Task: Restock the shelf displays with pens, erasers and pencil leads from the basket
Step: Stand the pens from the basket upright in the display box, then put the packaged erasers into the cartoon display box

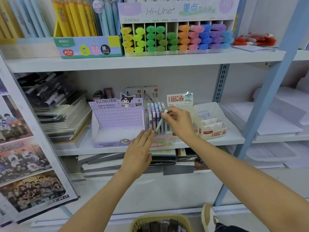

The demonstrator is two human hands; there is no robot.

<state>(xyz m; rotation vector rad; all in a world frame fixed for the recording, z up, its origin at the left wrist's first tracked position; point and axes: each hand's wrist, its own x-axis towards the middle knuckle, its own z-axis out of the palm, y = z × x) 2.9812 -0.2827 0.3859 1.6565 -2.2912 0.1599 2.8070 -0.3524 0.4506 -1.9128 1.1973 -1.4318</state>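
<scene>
On the middle shelf a clear pen display (161, 139) holds several upright pastel pens (155, 114). My right hand (179, 122) pinches a light blue pen (161, 121), tilted, with its tip down among the standing pens. My left hand (138, 151) rests flat, fingers together and extended, against the display's front left corner. A purple Kuromi lead box (117, 121) stands left of the display with its tray bare. A white and red lead box (211, 122) stands to the right. The woven basket (161, 222) sits on the floor at the bottom edge, holding dark packets.
A Hi-Line highlighter rack (177, 37) and a box of yellow and blue pens (87, 30) fill the upper shelf. Notebooks (63, 118) are stacked at left, more books under the middle shelf. A blue shelf post (267, 97) rises at right. A shoe (209, 216) is beside the basket.
</scene>
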